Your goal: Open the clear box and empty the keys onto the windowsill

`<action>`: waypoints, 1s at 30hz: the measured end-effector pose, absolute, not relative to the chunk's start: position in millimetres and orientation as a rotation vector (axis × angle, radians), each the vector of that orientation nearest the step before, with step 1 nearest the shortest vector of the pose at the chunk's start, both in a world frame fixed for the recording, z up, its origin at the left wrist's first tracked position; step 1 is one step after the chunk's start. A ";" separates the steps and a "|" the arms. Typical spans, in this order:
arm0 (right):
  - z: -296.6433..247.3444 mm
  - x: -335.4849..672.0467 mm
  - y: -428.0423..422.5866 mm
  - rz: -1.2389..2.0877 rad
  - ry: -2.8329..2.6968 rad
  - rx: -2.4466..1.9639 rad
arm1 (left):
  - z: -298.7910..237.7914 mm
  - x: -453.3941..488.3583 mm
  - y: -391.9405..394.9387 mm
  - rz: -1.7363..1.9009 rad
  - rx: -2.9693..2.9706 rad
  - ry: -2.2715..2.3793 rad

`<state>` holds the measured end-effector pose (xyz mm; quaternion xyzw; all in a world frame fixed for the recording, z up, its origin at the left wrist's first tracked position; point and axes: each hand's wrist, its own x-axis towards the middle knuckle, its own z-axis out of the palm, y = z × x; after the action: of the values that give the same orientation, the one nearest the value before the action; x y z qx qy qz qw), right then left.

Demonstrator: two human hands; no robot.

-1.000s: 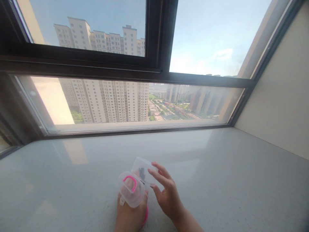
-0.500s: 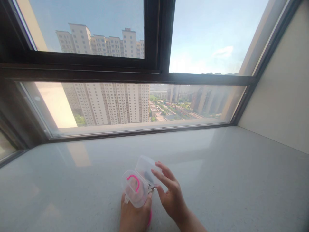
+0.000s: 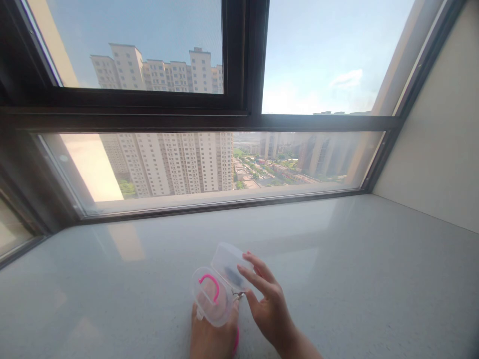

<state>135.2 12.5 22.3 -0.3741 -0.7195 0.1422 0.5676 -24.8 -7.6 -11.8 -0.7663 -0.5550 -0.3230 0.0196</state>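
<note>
A small translucent plastic box [image 3: 228, 262] stands on the pale ledge, its hinged lid [image 3: 209, 306] swung open toward me. The lid carries a curved pink handle [image 3: 215, 284]. Something dark shows blurred through the box wall. My left hand [image 3: 213, 336] is behind the lid, which hides most of its fingers; it is closed around a small metal tool [image 3: 238, 295], and a pink curved part [image 3: 236, 341] shows beside the wrist. My right hand [image 3: 267, 301] holds the box's right side, fingertips along the wall and thumb by the near corner, close to the metal tool.
The ledge [image 3: 355, 279] has a smooth, glossy, speckled surface. A dark window frame [image 3: 168, 119] runs along its back, with tall buildings outside. A plain wall [image 3: 430, 134] closes off the right side.
The camera view has shifted slightly, so both hands and the box appear a little lower and to the right. Their hold looks the same.
</note>
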 end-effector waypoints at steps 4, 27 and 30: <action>21.9 135.4 13.3 0.337 -1.678 -0.881 | -11.8 -31.6 -8.4 -0.601 -2.424 -1.642; 13.8 157.0 37.1 0.503 -1.111 -1.387 | 19.3 -16.8 -4.5 -1.006 -2.168 -2.051; 11.7 156.1 39.1 0.433 -1.156 -1.464 | 22.3 -20.5 -2.0 -1.112 -2.168 -1.962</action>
<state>156.1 39.1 11.7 -0.6251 -0.4936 0.1848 0.5758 -20.5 -2.0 22.3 -0.6929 -0.6273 -0.3554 0.0066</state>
